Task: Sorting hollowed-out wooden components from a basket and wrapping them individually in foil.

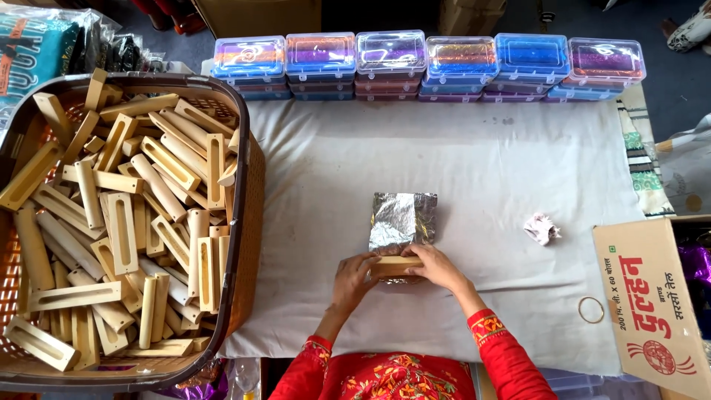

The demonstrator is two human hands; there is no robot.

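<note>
A small wooden block (395, 265) lies on the near edge of a sheet of silver foil (402, 219) spread on the white cloth (459, 155). My left hand (352, 275) grips the block's left end. My right hand (435, 265) covers its right end, fingers curled over the top. Both sleeves are red with embroidery.
A large brown basket (248, 215) at the left holds several slotted wooden blocks. A row of clear plastic boxes (429, 63) with coloured contents lines the far edge. A crumpled paper scrap (541, 227), a rubber band (590, 310) and a cardboard box flap (652, 304) sit at the right.
</note>
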